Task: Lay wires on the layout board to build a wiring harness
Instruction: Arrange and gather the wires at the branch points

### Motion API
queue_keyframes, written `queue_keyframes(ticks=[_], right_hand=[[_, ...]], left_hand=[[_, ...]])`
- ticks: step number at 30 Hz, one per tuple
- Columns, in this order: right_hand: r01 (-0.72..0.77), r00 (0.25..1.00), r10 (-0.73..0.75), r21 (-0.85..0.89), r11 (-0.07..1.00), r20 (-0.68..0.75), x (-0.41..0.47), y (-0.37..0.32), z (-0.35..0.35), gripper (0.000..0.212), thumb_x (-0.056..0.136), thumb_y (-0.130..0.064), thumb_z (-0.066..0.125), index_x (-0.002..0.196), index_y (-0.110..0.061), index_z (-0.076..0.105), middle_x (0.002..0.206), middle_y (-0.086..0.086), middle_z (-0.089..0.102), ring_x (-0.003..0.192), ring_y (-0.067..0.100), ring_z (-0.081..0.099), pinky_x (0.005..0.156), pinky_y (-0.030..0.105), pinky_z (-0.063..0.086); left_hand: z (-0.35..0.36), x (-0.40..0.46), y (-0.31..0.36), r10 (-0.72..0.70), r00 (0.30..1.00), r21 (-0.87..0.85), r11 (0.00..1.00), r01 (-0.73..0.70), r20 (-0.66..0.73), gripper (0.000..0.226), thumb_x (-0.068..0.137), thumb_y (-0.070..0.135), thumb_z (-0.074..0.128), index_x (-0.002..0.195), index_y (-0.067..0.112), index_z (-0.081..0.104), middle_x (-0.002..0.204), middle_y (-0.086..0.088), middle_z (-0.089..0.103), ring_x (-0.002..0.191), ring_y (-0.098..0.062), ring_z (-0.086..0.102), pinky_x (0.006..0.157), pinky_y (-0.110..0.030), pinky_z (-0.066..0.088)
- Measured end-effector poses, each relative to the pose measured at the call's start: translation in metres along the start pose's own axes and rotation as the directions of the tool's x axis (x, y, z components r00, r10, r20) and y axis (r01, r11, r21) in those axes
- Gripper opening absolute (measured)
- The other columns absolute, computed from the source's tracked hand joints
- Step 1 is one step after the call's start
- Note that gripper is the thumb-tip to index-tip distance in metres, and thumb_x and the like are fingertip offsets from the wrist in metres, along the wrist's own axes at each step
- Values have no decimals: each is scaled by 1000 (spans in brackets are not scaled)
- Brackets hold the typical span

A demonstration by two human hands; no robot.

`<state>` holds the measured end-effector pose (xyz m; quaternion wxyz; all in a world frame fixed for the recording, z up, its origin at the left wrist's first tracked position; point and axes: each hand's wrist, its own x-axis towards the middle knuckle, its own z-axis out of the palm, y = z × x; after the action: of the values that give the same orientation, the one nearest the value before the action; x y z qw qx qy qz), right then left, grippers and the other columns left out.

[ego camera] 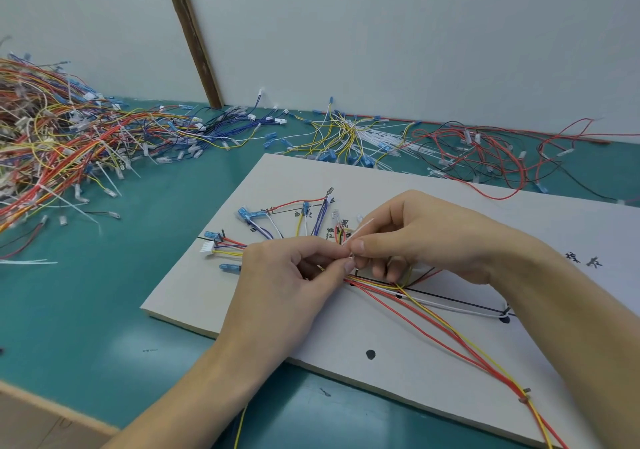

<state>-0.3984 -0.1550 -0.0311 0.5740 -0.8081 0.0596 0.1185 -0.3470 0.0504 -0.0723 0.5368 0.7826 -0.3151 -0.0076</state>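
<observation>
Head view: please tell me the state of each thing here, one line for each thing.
Left hand: pinches the wire bundle on the board.
Right hand: pinches a white cable tie at the bundle.
White cable tie: tail sticks up, loop hidden.
Wire bundle: laid along the board, not fully tied.
Layout board: flat on the green table.
Big wire pile: loose, tangled, off the board.

Teal-topped table. Carries white layout board at centre-right, large tangled pile of mixed wires far left, blue wire bunch, yellow-white wire bunch, red-black wire bunch along back edge.
</observation>
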Motion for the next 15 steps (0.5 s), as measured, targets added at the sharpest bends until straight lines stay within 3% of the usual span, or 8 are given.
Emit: queue_keyframes(ticks=[3, 9, 15], right_hand=[[-15, 1000, 15, 39, 999, -5, 0, 0, -2, 12, 94, -17, 73, 93, -7, 80, 95, 20, 76, 65, 14, 65, 57, 24, 56], [-42, 998, 44, 47, 998, -35, 1, 0, -3, 14, 90, -22, 77, 88, -9, 81, 88, 20, 75, 65, 25, 59, 51, 25, 52], [-43, 999, 44, 46, 998, -22, -1, -2, -3, 17, 95, -19, 72, 82, -10, 78, 60, -2, 68, 46, 12, 53, 42, 18, 43]], left_hand=[[1, 2, 4, -20, 1000, 8, 1000, 19, 16, 9, 82, 20, 86, 85, 29, 83, 68, 19, 73, 56, 3, 62, 57, -6, 43], [-1, 9, 9, -112, 991, 47, 993, 109, 76, 9, 81, 22, 86, 87, 28, 82, 68, 19, 75, 62, 5, 69, 60, -5, 45], [1, 12, 15, -151, 983, 108, 984, 140, 103, 4, 83, 29, 83, 82, 33, 82, 65, 18, 74, 62, 4, 69, 59, -12, 49]])
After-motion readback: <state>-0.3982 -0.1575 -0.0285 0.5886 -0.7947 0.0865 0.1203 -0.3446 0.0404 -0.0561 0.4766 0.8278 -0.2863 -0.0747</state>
